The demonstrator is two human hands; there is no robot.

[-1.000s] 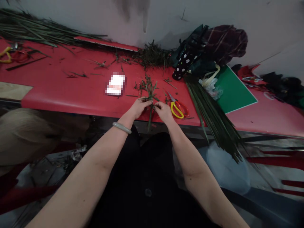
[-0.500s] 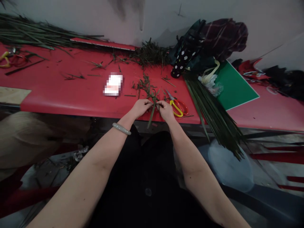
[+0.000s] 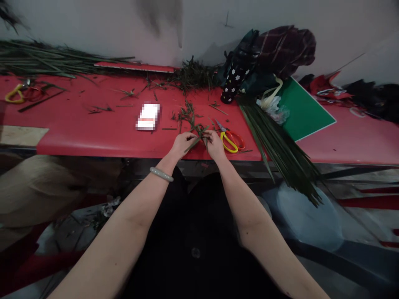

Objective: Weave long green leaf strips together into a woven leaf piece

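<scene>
Between my two hands is a small knot of woven green leaf strips (image 3: 200, 132), held just over the front edge of the red table (image 3: 93, 139). My left hand (image 3: 183, 144) is closed at its left side, pinching a strip that slants down to the left. From the right, my right hand (image 3: 213, 143) pinches the same woven leaf piece near its top. The fingers hide parts of the knot. Scissors with yellow and red handles (image 3: 230, 142) lie right beside my right hand. Leaf scraps (image 3: 186, 114) are scattered just behind the piece.
A bundle of long green leaves (image 3: 277, 149) overhangs the front edge at right, near a green board (image 3: 304, 110) and a flowered black bottle (image 3: 235, 79). A pixelated white rectangle (image 3: 148, 116) lies left. More scissors (image 3: 18, 93) and leaves (image 3: 46, 58) are farther left. Someone's tan-clothed leg (image 3: 37, 191) is at left.
The loose strip that hung straight down from the knot now slants left toward my left hand. My right fingers have shifted up on the piece. The view has tilted slightly.
</scene>
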